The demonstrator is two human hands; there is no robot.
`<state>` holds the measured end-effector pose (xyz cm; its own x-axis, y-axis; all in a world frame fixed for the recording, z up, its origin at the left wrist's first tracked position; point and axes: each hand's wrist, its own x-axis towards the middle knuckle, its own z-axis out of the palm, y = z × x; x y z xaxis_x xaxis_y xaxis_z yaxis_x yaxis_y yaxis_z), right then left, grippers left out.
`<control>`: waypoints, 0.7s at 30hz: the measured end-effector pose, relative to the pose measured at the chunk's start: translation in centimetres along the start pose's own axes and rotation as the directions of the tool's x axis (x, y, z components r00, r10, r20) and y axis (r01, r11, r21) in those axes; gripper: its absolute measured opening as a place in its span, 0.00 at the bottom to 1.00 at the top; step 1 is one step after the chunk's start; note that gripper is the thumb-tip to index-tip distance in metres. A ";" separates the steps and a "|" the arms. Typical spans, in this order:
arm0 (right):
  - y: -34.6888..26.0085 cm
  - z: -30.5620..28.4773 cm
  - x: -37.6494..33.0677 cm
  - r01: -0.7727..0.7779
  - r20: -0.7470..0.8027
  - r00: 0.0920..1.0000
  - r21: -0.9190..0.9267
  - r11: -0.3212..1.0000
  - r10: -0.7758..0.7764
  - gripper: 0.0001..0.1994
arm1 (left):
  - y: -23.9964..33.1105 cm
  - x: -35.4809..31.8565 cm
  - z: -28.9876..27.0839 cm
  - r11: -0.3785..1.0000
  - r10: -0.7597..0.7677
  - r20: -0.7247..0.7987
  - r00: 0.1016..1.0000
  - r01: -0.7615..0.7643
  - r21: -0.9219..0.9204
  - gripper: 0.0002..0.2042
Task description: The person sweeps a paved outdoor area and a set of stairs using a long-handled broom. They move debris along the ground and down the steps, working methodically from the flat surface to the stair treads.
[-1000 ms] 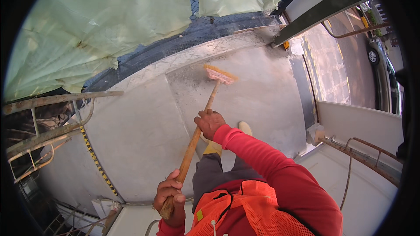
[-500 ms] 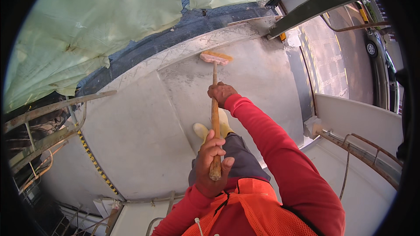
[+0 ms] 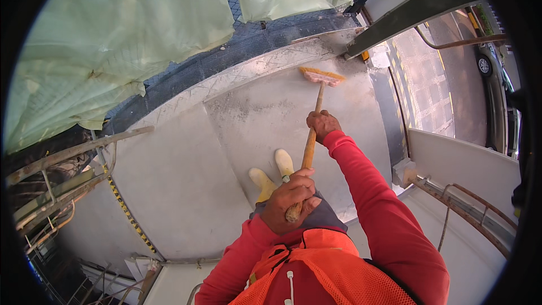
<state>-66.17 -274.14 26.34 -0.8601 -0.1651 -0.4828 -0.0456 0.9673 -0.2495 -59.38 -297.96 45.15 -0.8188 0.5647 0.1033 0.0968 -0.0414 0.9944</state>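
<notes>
A broom (image 3: 310, 148) with a wooden handle slants away from me, its pink head and yellow bristles resting on the grey platform floor (image 3: 175, 175) near the far edge. Close to my body, my left hand (image 3: 290, 199) wraps round the handle just above its butt end. Farther up the stick, my right hand (image 3: 323, 124) is closed on it, with the arm stretched forward. Dark, dusty smears (image 3: 243, 107) mark the floor left of the broom head. My yellow boots (image 3: 272, 170) stand on the floor left of the handle.
Pale green sheeting (image 3: 130, 39) hangs over mesh fencing along the far side. Rusty metal frames (image 3: 73, 149) stand at the left, with another rail (image 3: 463, 209) at the right. A green beam (image 3: 415, 14) crosses the far right; beyond it a car (image 3: 494, 96) is on the road.
The broom head has swung to the right along the far edge. Both hands moved right with the handle, still gripping it, and more of my boots shows.
</notes>
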 end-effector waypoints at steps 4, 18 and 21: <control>-3.4 3.9 3.9 0.149 -0.050 0.988 0.086 0.985 -0.145 0.06 | -0.8 -2.2 -0.1 0.997 -0.044 -0.257 0.965 0.058 0.048 0.13; -15.9 0.8 -9.4 0.336 -0.275 0.926 0.283 0.898 -0.259 0.08 | 16.2 -11.5 -4.1 0.960 -0.220 -0.153 0.963 0.242 0.140 0.18; -8.7 3.2 -12.4 0.043 -0.256 0.966 0.299 0.953 0.036 0.10 | 10.4 -9.9 -2.5 0.984 -0.179 -0.088 0.980 0.179 -0.011 0.12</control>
<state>-53.44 -281.14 31.78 -0.9624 -0.0752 -0.2609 0.0712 0.8575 -0.5096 -51.63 -306.04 54.55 -0.8693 0.4885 -0.0754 -0.0576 0.0513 0.9970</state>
